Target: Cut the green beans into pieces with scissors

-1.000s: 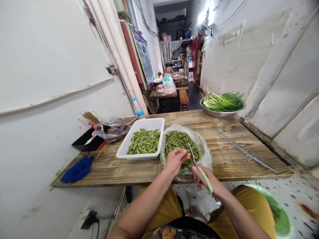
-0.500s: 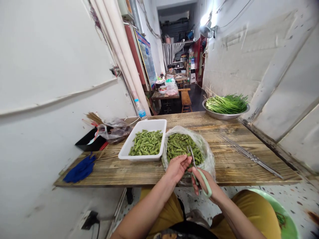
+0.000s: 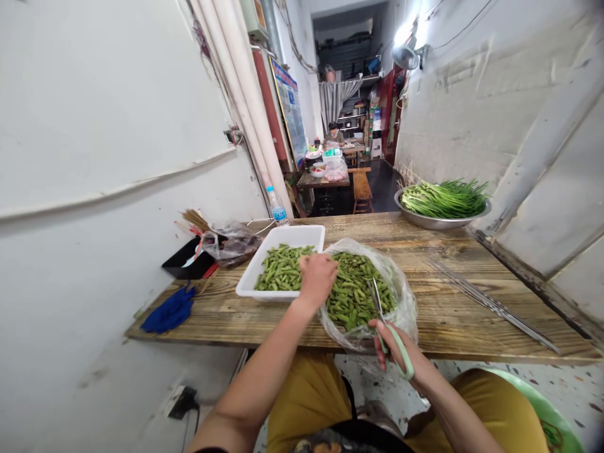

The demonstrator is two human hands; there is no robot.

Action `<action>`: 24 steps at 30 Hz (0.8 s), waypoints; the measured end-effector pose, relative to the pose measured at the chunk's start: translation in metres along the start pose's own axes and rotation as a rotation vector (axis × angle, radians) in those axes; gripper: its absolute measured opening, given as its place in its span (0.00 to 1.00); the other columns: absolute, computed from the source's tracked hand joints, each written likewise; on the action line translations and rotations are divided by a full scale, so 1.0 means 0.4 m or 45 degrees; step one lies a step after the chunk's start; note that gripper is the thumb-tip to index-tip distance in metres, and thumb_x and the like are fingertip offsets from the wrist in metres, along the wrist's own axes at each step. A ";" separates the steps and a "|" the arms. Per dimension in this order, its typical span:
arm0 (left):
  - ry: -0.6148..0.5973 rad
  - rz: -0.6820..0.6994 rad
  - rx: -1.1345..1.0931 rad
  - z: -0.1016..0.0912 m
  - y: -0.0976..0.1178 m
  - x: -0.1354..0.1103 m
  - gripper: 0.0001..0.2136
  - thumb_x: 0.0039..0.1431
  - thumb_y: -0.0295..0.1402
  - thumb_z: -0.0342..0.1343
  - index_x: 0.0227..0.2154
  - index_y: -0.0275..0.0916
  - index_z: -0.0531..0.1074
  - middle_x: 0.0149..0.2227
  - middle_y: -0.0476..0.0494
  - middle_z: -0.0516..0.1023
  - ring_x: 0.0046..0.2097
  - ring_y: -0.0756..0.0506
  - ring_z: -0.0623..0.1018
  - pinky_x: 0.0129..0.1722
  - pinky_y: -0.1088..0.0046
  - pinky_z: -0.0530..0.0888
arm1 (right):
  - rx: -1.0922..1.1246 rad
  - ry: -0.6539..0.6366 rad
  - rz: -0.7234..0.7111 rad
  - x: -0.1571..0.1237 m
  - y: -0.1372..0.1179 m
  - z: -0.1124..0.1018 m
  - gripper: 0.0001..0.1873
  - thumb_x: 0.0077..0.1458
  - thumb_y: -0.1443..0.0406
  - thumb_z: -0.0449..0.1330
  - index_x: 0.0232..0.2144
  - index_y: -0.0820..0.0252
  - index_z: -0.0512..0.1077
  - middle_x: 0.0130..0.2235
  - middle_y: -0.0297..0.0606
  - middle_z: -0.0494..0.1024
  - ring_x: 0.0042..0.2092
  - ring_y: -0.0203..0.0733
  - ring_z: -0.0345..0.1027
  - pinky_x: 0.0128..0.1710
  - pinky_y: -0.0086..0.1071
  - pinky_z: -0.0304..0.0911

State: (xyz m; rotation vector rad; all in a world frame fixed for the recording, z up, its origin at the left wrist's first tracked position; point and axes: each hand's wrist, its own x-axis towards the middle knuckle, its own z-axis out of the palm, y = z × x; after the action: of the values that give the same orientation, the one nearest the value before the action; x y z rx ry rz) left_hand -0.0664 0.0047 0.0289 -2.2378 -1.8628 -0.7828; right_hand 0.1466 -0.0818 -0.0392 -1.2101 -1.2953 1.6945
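Observation:
My left hand [image 3: 319, 277] is over the right rim of a white plastic tray [image 3: 241, 286], its fingers curled towards the green edamame pods [image 3: 280, 267] inside. Whatever those fingers hold is hidden. Beside the tray, a clear plastic bag [image 3: 406, 302] lies open with many more pods [image 3: 352, 296] in it. My right hand [image 3: 394, 346] grips scissors [image 3: 399, 349] with pale green handles at the bag's near right edge. The scissor blades stand slightly apart and point forward above the pods.
Metal skewers [image 3: 495, 305] lie on the right of the wooden table [image 3: 438, 302]. Behind them stands a metal bowl of long green stalks [image 3: 443, 198]. A blue cloth [image 3: 168, 309], black box [image 3: 186, 261] and water bottle [image 3: 277, 209] are on the left. A person [image 3: 333, 135] sits farther back.
My left hand has moved left and forward, from beside the scissor blades to the tray's right rim. My right hand still holds the scissors over the bag. The view has shifted slightly left.

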 end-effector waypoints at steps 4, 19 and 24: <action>-0.368 0.222 0.089 0.095 0.063 0.007 0.09 0.55 0.29 0.50 0.29 0.39 0.76 0.34 0.39 0.74 0.44 0.40 0.69 0.46 0.58 0.58 | 0.015 0.001 -0.022 -0.005 0.000 -0.001 0.20 0.53 0.47 0.52 0.27 0.57 0.62 0.22 0.28 0.63 0.20 0.32 0.57 0.17 0.27 0.57; -0.366 -0.151 -0.824 0.126 0.094 -0.023 0.06 0.48 0.32 0.60 0.28 0.35 0.76 0.26 0.48 0.77 0.28 0.50 0.73 0.30 0.75 0.66 | -0.186 0.027 -0.004 -0.001 -0.032 -0.005 0.21 0.53 0.47 0.51 0.25 0.58 0.61 0.15 0.24 0.60 0.15 0.30 0.54 0.13 0.24 0.53; -0.235 0.039 -0.583 0.110 0.106 -0.039 0.04 0.48 0.31 0.60 0.22 0.37 0.74 0.25 0.48 0.76 0.30 0.49 0.72 0.32 0.74 0.65 | -0.228 0.025 -0.032 0.013 -0.019 -0.014 0.21 0.51 0.46 0.53 0.26 0.57 0.61 0.14 0.22 0.58 0.13 0.30 0.52 0.12 0.24 0.51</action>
State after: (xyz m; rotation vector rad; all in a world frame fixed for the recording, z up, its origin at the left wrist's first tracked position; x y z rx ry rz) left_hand -0.0144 -0.0008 -0.0063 -2.6837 -1.8708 -1.1304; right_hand 0.1499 -0.0734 -0.0338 -1.3028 -1.4692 1.5716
